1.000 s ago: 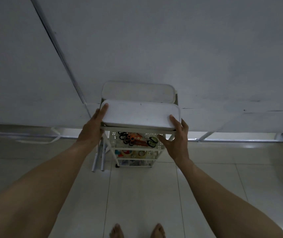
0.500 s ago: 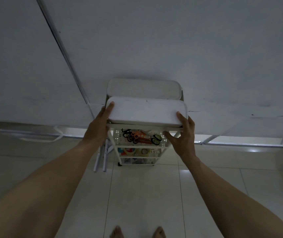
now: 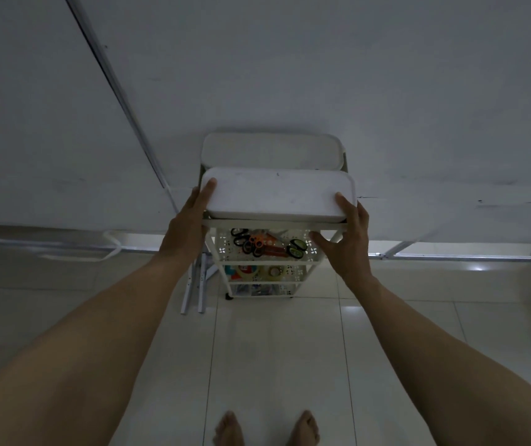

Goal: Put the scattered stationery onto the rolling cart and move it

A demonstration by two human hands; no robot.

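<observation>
The white rolling cart [image 3: 265, 261] stands on the tiled floor against a white table edge. Its flat white top [image 3: 277, 193] is gripped at both ends. My left hand [image 3: 190, 225] holds the left end, fingers up the side. At the right end my right hand [image 3: 347, 241] has fingers on the top and the thumb under the rim. Several scissors [image 3: 251, 244] with black, orange and green handles lie on the upper tier. Tape rolls [image 3: 252, 272] sit on the tier below. The lowest tier holds small items too dim to make out.
A large white table [image 3: 322, 91] fills the upper view, its metal frame [image 3: 451, 256] running along the floor behind the cart. A white folding chair [image 3: 270, 151] stands just behind the cart, its legs [image 3: 194, 284] at the cart's left. My bare feet [image 3: 265, 429] are on the tiles.
The cart has shifted slightly away from me and to the right, with both hands still holding its top in the same grip.
</observation>
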